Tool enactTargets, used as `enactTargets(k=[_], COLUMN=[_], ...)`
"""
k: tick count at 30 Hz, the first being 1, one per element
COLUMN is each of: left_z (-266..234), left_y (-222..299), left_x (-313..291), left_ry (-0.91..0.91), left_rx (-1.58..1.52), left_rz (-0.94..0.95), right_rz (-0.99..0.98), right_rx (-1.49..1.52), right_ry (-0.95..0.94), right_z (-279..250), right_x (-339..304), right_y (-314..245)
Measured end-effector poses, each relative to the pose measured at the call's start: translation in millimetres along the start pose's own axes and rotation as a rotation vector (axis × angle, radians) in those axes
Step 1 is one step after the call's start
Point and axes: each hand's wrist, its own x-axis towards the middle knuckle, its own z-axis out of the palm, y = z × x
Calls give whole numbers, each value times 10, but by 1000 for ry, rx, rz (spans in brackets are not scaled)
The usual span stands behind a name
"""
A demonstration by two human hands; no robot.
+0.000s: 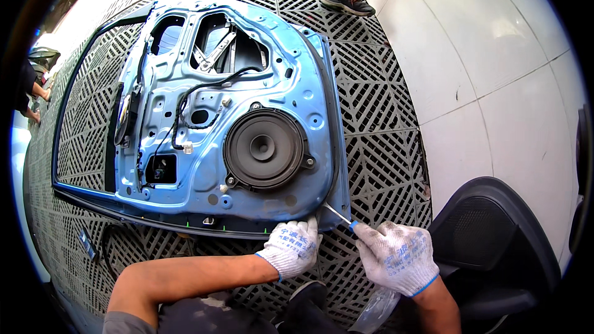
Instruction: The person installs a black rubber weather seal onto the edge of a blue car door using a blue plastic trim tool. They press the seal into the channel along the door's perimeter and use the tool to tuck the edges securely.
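Note:
A light blue car door shell lies flat on a dark grated floor, inner side up, with a round black speaker and a black cable on it. My left hand, in a white knit glove, rests with its fingers on the door's near lower edge. My right hand, also gloved, grips a thin screwdriver with a blue handle. The metal tip points up-left and touches the door's lower right corner.
A black door trim panel lies at the right on pale floor tiles. Another person's shoes stand beyond the door. A small black part and a loose cable lie on the grating at the lower left. A clear plastic bag sits near my knees.

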Motion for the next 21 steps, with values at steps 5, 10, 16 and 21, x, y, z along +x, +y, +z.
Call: enactTargets(k=[5, 10, 16, 21], left_z=[-3, -40, 19, 20], left_y=[-30, -99, -139, -152], left_x=[-29, -45, -31, -35], left_ry=[-8, 15, -51, -89], left_rx=[-66, -149, -173, -160], left_rz=[-23, 15, 6, 15], right_rz=[-51, -88, -93, -100], right_rx=[-41, -69, -80, -64], right_ry=[-68, -97, -127, -126], right_z=[-7, -25, -34, -13], right_x=[182, 207, 214, 180], right_y=[-91, -149, -183, -147])
